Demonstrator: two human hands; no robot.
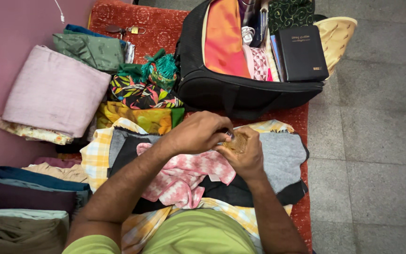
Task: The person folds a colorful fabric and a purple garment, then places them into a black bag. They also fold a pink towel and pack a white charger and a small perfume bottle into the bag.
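I look down on a red patterned bed cover (165,23) beside a grey tiled floor (377,117), with folded clothes stacked along the pink wall (5,28). My left hand (198,132) and right hand (243,149) meet over a pink-and-white cloth (184,178) lying on grey and black garments. Both hands are curled closed around a small brownish object (238,141), pinched between the fingertips; I cannot tell what it is. An open black bag (231,91) lies just beyond, holding a black book (301,52).
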